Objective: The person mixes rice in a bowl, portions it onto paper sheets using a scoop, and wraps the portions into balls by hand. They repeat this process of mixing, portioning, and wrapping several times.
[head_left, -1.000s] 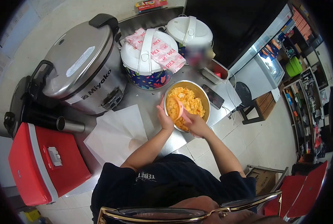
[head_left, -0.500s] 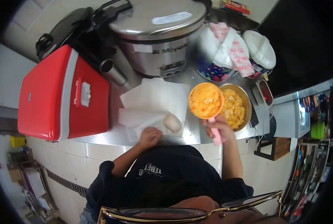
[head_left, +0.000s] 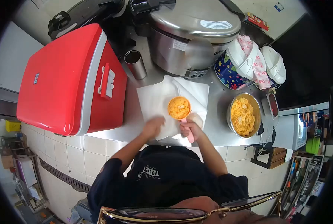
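My right hand [head_left: 192, 130] is closed round the pink handle of a scoop [head_left: 179, 108] heaped with orange-yellow rice. The scoop is over white sheets of wrapping paper [head_left: 148, 98] spread on the steel table. A pale, rounded lump [head_left: 196, 120] sits on the paper, partly hidden behind my right hand. To the left of the scoop, my left hand [head_left: 153, 128] is at the front of the paper, its fingers smeared by motion. Off to the right stands a metal bowl [head_left: 259, 112] with more of the yellow rice [head_left: 243, 116].
A red cooler box [head_left: 62, 82] fills the table's left side, with a steel tumbler [head_left: 136, 66] beside it. Behind the paper is a large rice cooker [head_left: 166, 52]. Two white-lidded pots [head_left: 233, 69] stand at the back right, near a small metal container [head_left: 273, 104].
My right hand has carried the filled scoop left, from beside the rice bowl to over the paper. My left hand has moved slightly onto the paper. The camera view has shifted.
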Demonstrator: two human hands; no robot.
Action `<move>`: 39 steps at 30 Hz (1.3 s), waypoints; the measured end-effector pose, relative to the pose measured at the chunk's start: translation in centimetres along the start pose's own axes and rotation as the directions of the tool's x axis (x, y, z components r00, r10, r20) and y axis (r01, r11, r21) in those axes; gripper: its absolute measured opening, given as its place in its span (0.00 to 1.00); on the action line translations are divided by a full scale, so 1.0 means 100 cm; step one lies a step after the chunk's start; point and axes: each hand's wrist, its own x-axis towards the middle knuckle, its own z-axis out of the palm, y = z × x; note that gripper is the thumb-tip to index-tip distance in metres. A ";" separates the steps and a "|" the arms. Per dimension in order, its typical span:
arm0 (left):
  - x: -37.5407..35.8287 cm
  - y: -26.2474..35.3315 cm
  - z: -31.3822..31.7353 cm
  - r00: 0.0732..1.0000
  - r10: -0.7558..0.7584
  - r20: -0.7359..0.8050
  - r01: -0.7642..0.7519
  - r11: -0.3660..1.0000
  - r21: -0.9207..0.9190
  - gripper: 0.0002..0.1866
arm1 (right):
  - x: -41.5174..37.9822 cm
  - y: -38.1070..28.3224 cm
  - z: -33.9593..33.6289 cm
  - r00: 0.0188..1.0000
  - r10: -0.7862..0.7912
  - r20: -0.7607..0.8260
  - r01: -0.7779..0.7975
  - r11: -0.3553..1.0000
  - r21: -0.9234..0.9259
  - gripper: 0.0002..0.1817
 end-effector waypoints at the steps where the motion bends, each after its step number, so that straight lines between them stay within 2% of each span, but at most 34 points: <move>1: -0.011 0.013 0.000 0.965 0.241 0.106 -0.246 0.969 0.039 0.15 | -0.001 -0.008 0.010 0.991 -0.025 -0.130 0.011 0.994 -0.107 0.10; 2: -0.018 0.027 0.001 0.862 0.458 0.215 -0.479 0.877 0.050 0.16 | 0.003 -0.015 0.013 0.977 -0.099 -0.187 0.036 0.949 -0.314 0.12; 3: -0.023 0.029 0.006 0.862 0.459 0.213 -0.479 0.877 0.048 0.16 | 0.008 -0.005 0.018 0.819 -0.537 -0.202 0.073 0.448 -0.891 0.14; 4: -0.026 0.027 0.006 0.854 0.457 0.247 -0.486 0.871 0.069 0.18 | 0.019 0.010 0.027 0.593 -0.796 0.117 -0.182 -0.275 -0.944 0.16; 5: -0.028 0.026 0.008 0.847 0.449 0.285 -0.490 0.867 0.089 0.20 | 0.027 0.027 0.034 0.590 -0.799 0.112 -0.188 -0.271 -0.944 0.16; 6: -0.029 0.025 0.010 0.844 0.453 0.287 -0.493 0.866 0.081 0.20 | 0.036 0.045 0.040 0.598 -0.800 0.049 -0.444 -0.381 -0.811 0.18; 7: -0.030 0.025 0.011 0.842 0.427 0.330 -0.478 0.874 0.091 0.22 | 0.043 0.056 0.048 0.590 -0.808 -0.016 -0.653 -0.465 -0.599 0.19; 8: -0.031 0.023 0.011 0.838 0.399 0.371 -0.464 0.880 0.102 0.24 | 0.052 0.056 0.053 0.586 -0.810 -0.024 -0.659 -0.460 -0.595 0.19; 12: -0.033 0.024 0.009 0.811 0.453 0.371 -0.516 0.852 0.088 0.23 | 0.065 0.048 0.059 0.580 -0.812 -0.064 -0.697 -0.454 -0.555 0.20; 14: -0.032 0.024 0.007 0.836 0.404 0.372 -0.459 0.886 0.070 0.23 | 0.057 0.053 0.063 0.626 -0.770 -0.123 -0.643 -0.420 -0.640 0.22; 18: -0.031 0.023 0.008 0.832 0.432 0.349 -0.462 0.887 0.002 0.22 | 0.061 0.044 0.066 0.615 -0.772 -0.164 -0.650 -0.379 -0.659 0.25; 20: -0.027 0.019 0.010 0.877 0.371 0.304 -0.356 0.928 -0.107 0.21 | 0.053 0.037 0.064 0.639 -0.769 -0.009 -0.569 -0.465 -0.679 0.28; 21: -0.027 0.015 0.015 0.914 0.341 0.219 -0.308 0.936 -0.171 0.20 | 0.041 0.034 0.079 0.639 -0.759 -0.126 -0.575 -0.361 -0.734 0.31; 22: -0.025 0.016 0.014 0.908 0.357 0.219 -0.323 0.930 -0.177 0.20 | 0.023 0.031 0.089 0.627 -0.768 -0.129 -0.586 -0.357 -0.727 0.31; 24: -0.023 0.024 0.004 0.932 0.348 0.100 -0.359 0.922 0.144 0.20 | -0.007 0.028 0.098 0.619 -0.777 -0.117 -0.330 -0.122 -0.936 0.32; 25: -0.021 0.032 -0.001 0.950 0.307 0.056 -0.312 0.929 0.198 0.21 | -0.020 0.023 0.079 0.476 -0.875 0.086 -0.192 -0.199 -0.961 0.32; 26: -0.020 0.033 -0.002 0.950 0.306 0.054 -0.311 0.928 0.204 0.21 | -0.046 0.005 0.073 0.434 -0.900 -0.036 -0.242 -0.078 -0.967 0.31; 27: -0.019 0.032 -0.004 0.961 0.271 0.045 -0.275 0.946 0.170 0.20 | -0.058 -0.027 0.026 0.137 -0.964 0.228 -0.342 -0.262 -0.902 0.30; 28: -0.018 0.032 -0.005 0.971 0.235 0.037 -0.238 0.962 0.133 0.19 | -0.104 -0.053 0.031 0.234 -0.939 0.253 -0.478 -0.337 -0.811 0.34; 29: -0.016 0.029 -0.004 0.972 0.233 0.035 -0.236 0.962 0.136 0.19 | -0.129 -0.069 0.005 0.040 -0.999 0.008 -0.454 -0.025 -0.890 0.36; 30: -0.015 0.025 -0.001 0.969 0.246 0.008 -0.246 0.963 0.114 0.17 | -0.155 -0.089 0.009 -0.020 -0.962 -0.274 -0.567 0.236 -0.789 0.38; 32: -0.018 0.020 0.002 0.969 0.247 -0.016 -0.244 0.965 0.094 0.14 | -0.184 -0.112 -0.041 -0.068 -0.975 -0.213 -0.672 0.202 -0.712 0.41; 33: -0.017 0.020 0.001 0.969 0.245 -0.022 -0.243 0.967 0.072 0.13 | -0.183 -0.113 -0.044 -0.058 -0.974 -0.219 -0.672 0.200 -0.713 0.41; 35: -0.013 0.020 0.000 0.971 0.235 -0.036 -0.233 0.971 0.054 0.11 | -0.180 -0.119 -0.049 -0.051 -0.987 0.151 -0.798 -0.050 -0.600 0.37; 36: -0.012 0.023 -0.001 0.975 0.218 -0.048 -0.217 0.976 0.027 0.09 | -0.164 -0.114 -0.051 -0.008 -0.985 0.172 -0.756 -0.107 -0.646 0.33; 37: -0.011 0.027 -0.002 0.978 0.201 -0.058 -0.202 0.979 -0.001 0.08 | -0.138 -0.101 -0.044 0.033 -0.980 0.194 -0.709 -0.160 -0.687 0.28; 38: -0.010 0.031 -0.003 0.979 0.193 -0.057 -0.193 0.981 0.003 0.08 | -0.119 -0.085 0.000 0.198 -0.920 0.337 -0.350 -0.388 -0.853 0.20; 39: -0.009 0.035 -0.005 0.984 0.175 -0.029 -0.173 0.984 0.051 0.07 | -0.092 -0.062 0.016 0.293 -0.865 0.408 -0.169 -0.467 -0.868 0.18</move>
